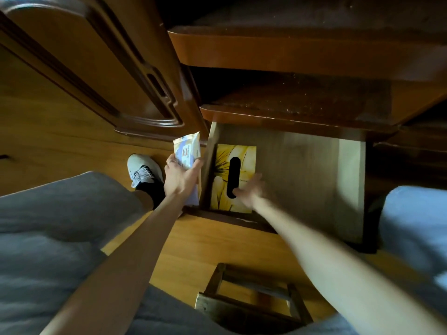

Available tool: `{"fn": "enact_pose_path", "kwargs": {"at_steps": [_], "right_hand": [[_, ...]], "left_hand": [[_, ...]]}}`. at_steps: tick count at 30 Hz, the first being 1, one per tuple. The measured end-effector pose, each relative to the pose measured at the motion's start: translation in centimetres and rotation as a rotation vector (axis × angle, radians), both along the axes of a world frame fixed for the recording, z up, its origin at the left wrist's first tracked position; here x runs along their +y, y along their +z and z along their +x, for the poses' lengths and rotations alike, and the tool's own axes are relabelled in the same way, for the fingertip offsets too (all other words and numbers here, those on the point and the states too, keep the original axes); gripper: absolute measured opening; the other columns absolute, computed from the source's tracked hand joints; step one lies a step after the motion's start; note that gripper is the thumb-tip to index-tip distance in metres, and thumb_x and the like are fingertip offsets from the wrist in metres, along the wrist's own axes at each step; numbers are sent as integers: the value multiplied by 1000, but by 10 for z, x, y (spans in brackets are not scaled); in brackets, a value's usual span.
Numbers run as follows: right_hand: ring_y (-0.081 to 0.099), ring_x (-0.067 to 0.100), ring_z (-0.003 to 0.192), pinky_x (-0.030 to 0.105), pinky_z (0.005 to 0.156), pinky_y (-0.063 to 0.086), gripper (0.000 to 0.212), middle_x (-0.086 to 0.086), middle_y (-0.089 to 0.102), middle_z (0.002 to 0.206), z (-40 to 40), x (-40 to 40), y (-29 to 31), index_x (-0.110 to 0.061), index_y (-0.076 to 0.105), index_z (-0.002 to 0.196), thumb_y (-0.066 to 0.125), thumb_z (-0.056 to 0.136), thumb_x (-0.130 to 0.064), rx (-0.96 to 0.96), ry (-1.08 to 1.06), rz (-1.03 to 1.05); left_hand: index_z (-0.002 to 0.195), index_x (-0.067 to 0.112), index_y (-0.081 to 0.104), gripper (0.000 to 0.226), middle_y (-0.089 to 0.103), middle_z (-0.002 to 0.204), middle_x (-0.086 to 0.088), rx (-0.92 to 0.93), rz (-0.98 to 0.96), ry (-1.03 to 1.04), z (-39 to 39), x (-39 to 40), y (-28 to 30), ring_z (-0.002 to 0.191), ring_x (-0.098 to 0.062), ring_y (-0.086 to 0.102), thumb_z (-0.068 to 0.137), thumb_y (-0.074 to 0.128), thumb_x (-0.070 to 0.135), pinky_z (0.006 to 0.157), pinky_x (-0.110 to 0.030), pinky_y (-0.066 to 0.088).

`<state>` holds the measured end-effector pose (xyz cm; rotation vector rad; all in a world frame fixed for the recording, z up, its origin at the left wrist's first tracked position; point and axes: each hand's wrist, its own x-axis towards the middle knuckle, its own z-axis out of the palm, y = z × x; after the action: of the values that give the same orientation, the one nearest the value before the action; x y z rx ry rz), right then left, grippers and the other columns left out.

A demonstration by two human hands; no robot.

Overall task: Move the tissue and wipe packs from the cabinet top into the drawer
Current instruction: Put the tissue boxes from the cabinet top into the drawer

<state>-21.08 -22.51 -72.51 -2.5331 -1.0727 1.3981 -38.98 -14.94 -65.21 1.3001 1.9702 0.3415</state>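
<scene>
I am seeing the yellow flowered tissue box (234, 177) lying flat on the drawer floor, tucked into the near-left corner of the open drawer (314, 170), its long axis and its dark oval slot both running from the drawer front toward the cabinet. The right hand (249, 192) is reaching over the box's near-right part, blurred, with fingers that look spread and relaxed; I cannot tell whether it is touching the box. The left hand (180, 176) is gripping the wipe pack (187, 152) just outside the drawer's left wall, fingers and thumb curled around its lower end, so the pack is standing nearly upright with its long axis pointing up and away from me, its label facing the camera. The drawer is pulled out beneath two dusty dark wooden shelves (302, 97) of the cabinet, its pale wood bottom showing bare to the right of the box. A carved wardrobe door (96, 68) is filling the left of the view. Below, I am seeing a warm yellow wood floor (217, 250), a grey sneaker (142, 169), grey trouser legs (60, 226), and a small wooden stool (251, 298) at the bottom.
</scene>
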Motion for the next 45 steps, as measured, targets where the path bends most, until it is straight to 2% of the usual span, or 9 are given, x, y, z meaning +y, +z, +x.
{"fn": "enact_pose_path", "kwargs": {"at_steps": [4, 10, 15, 19, 22, 27, 32, 39, 45], "right_hand": [[58, 36, 122, 36, 80, 48, 108, 20, 46, 149, -14, -7, -5, -4, 14, 156, 68, 86, -64, 82, 12, 3], [41, 39, 142, 43, 108, 42, 124, 22, 25, 164, -8, 0, 4, -1, 5, 161, 63, 82, -77, 108, 149, -95], [39, 34, 146, 41, 109, 38, 109, 14, 30, 165, 29, 2, 27, -10, 21, 162, 53, 85, -81, 317, 198, -103], [53, 28, 134, 47, 110, 42, 77, 0, 56, 147, 56, -3, 55, -28, 52, 141, 38, 89, -83, 139, -26, 261], [64, 17, 116, 39, 90, 57, 80, -9, 66, 130, 68, -13, 75, -40, 60, 127, 54, 69, -94, 527, -170, 314], [72, 9, 99, 33, 79, 57, 53, -12, 76, 105, 83, -44, 70, -41, 62, 108, 82, 67, -67, 638, -299, 309], [71, 17, 106, 28, 71, 53, 20, -6, 73, 109, 119, -54, 60, -28, 65, 111, 71, 95, -36, 443, -492, 367], [66, 27, 114, 43, 95, 55, 29, 11, 68, 126, 98, -49, 30, -9, 61, 129, 62, 101, -18, 257, -296, 193], [64, 31, 113, 48, 98, 54, 23, 15, 66, 125, 67, -41, 0, -4, 64, 122, 59, 101, -11, 77, 56, 20]], "left_hand": [[154, 15, 27, 106, 49, 133, -7, -43, -22, -41, 1, -2, 3, 108, -26, 61, 69, 62, 68, 91, -49, 56], [157, 25, 18, 105, 42, 140, -1, -22, 76, -233, 10, -16, 14, 114, -16, 50, 73, 61, 70, 85, -39, 48], [149, 18, 38, 90, 62, 122, 3, -555, -103, -120, 28, -25, 33, 108, -9, 66, 77, 65, 65, 82, -28, 56], [133, 18, 60, 71, 72, 114, -12, -882, -401, -64, 48, -26, 40, 99, -22, 71, 83, 54, 68, 79, -35, 58], [130, 26, 64, 54, 74, 119, -9, -955, -466, -25, 64, -30, 34, 106, -28, 73, 97, 44, 64, 91, -46, 58], [107, 14, 74, 49, 78, 90, -6, -613, -164, -187, 88, -41, 23, 84, -23, 75, 97, 54, 58, 72, -35, 63], [119, 24, 68, 23, 65, 95, 20, -189, 189, -309, 76, -35, 16, 82, 7, 63, 100, 56, 25, 64, -3, 43], [149, 26, 47, 56, 42, 154, -1, 276, 63, -956, 43, -47, -11, 143, -25, 33, 95, 61, 36, 111, -44, 41], [151, 29, 41, 65, 45, 152, -1, 360, 146, -1025, 38, -51, -20, 146, -22, 28, 92, 65, 38, 107, -43, 43]]}}
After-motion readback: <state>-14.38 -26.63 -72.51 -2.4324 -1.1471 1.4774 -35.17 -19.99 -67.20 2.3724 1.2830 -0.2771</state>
